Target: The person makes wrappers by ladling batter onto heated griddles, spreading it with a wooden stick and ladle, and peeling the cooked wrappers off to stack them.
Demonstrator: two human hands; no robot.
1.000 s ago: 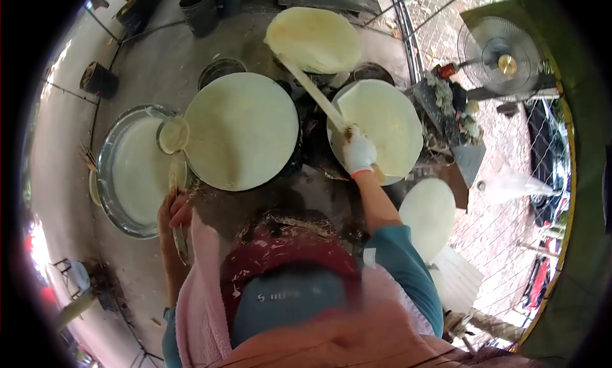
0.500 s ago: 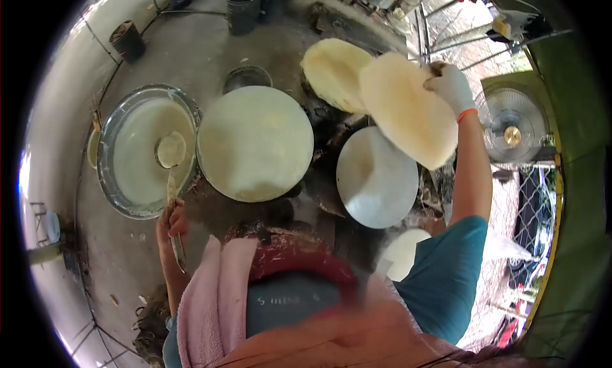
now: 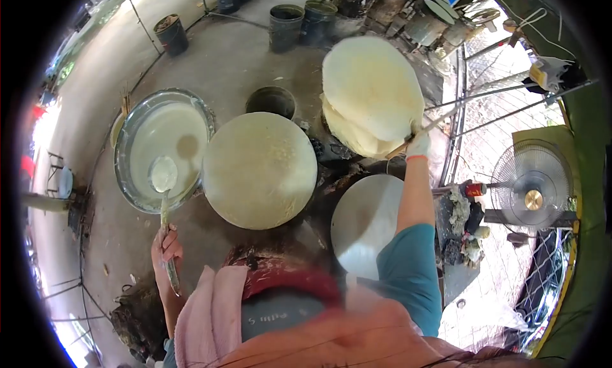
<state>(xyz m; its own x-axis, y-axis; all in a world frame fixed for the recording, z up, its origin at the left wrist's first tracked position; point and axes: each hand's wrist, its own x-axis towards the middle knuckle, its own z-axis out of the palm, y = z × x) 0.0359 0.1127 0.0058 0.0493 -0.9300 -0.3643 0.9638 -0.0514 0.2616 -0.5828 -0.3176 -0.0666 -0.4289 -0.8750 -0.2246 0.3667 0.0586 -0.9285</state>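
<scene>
My left hand (image 3: 167, 247) is wrapped round the handle of a ladle (image 3: 163, 173), whose round bowl lies over pale batter (image 3: 177, 129) in a wide metal basin (image 3: 122, 176). In my right hand (image 3: 418, 143), which wears a white glove, is a thin wooden stick (image 3: 440, 120). That hand is at the lower right edge of a large thin pale sheet (image 3: 373, 81), like a crepe. It lies over another yellowish sheet (image 3: 344, 129). Between basin and sheets is a round, pale-coated griddle (image 3: 260, 170). A second round griddle (image 3: 363, 224) sits below my right forearm, partly hidden by it.
A dark bucket (image 3: 271, 102) stands behind the coated griddle. More buckets (image 3: 286, 27) stand farther back on the concrete floor. At the right are a fan (image 3: 533, 183), metal rails and a red can (image 3: 475, 189). A red-rimmed drum (image 3: 280, 272) is close to my body.
My right hand has moved the raised sheet back and left, onto the other sheet. The ladle has shifted towards the near side of the basin. The view has turned.
</scene>
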